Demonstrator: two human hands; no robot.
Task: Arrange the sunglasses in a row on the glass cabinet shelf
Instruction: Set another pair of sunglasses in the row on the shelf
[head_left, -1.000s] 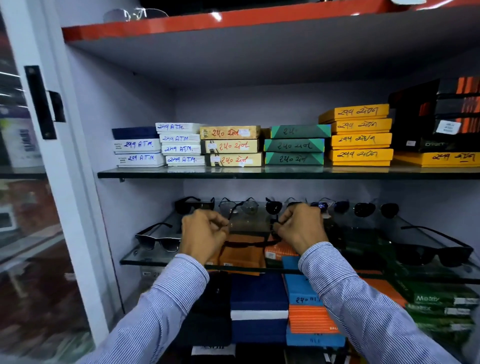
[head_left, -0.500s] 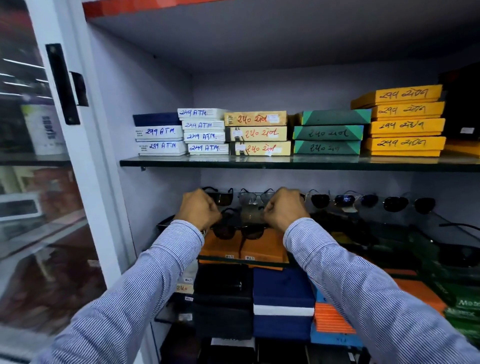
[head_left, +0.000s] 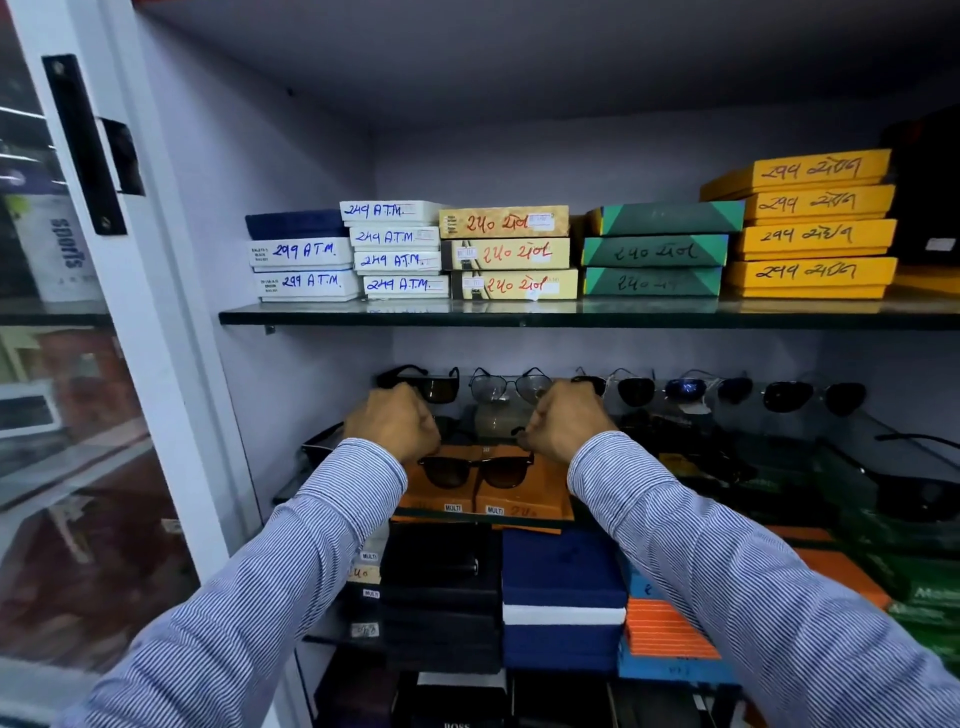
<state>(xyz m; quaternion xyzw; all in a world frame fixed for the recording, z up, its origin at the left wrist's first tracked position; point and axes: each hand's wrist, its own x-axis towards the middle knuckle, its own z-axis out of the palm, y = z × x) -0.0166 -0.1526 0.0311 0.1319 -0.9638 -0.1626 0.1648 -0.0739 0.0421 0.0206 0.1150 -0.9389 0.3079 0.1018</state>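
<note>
Glass shelf (head_left: 769, 447) across the middle, carrying a back row of sunglasses (head_left: 631, 387) toward twelve and one o'clock. Left hand (head_left: 390, 421) at nine, right hand (head_left: 563, 423) at three of brown-lensed sunglasses (head_left: 475, 470), fingers curled closed at each temple end, over orange boxes (head_left: 519, 499).

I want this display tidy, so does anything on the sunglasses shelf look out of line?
Mostly the brown-lens sunglasses: both hands, left hand and right hand, hold them out front, not in the back row. Another dark pair sits alone near the left front edge.
</note>
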